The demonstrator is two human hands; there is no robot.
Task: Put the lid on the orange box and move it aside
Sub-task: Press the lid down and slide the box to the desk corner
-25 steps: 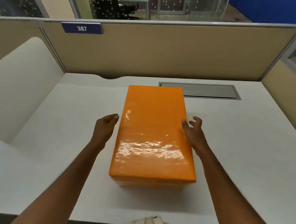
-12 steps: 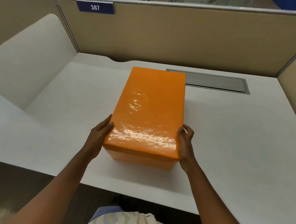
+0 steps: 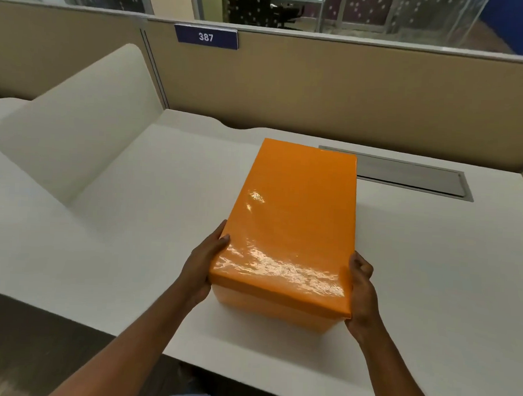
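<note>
The orange box (image 3: 271, 307) stands on the white desk (image 3: 432, 267) with its glossy orange lid (image 3: 295, 217) fitted on top. My left hand (image 3: 203, 264) presses flat against the box's near left side, thumb on the lid's edge. My right hand (image 3: 360, 284) grips the near right side, fingers curled around the lid's rim. Both hands clamp the box between them. The box's far end points a little to the right.
A grey cable-tray cover (image 3: 407, 175) is set into the desk just beyond the box on the right. A white curved divider (image 3: 75, 133) rises at left. Beige partition walls (image 3: 320, 92) with a blue sign "387" (image 3: 205, 37) close off the back and right.
My two hands went from hovering open beside the box to gripping its near sides. The box has turned slightly, and the view has shifted so the box now lies further right.
</note>
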